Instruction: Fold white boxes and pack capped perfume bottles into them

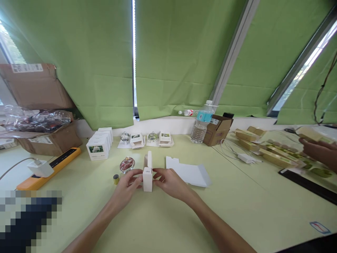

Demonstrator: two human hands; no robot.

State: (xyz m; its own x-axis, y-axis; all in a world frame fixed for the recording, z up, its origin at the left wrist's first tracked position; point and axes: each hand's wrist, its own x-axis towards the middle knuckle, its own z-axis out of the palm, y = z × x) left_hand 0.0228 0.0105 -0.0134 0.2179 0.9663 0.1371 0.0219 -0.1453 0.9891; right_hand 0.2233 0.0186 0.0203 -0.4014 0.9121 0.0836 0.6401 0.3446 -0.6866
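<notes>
A small white box (147, 177) stands upright on the pale green table (163, 218), its lid flap raised. My left hand (128, 182) grips its left side with curled fingers. My right hand (170, 182) pinches its right side. Just left of my left hand sit a round glass bottle with red contents (127, 164) and a small gold cap (116, 179). A flat white cardboard sheet (190, 173) lies to the right of my right hand.
A row of white boxes (99, 144), two glass bottles on cards (139, 139), a water bottle (201, 123) and a brown carton (217, 130) line the back. An orange power strip (48, 167) lies left. Another person's hand (318, 153) works among tan boxes at right.
</notes>
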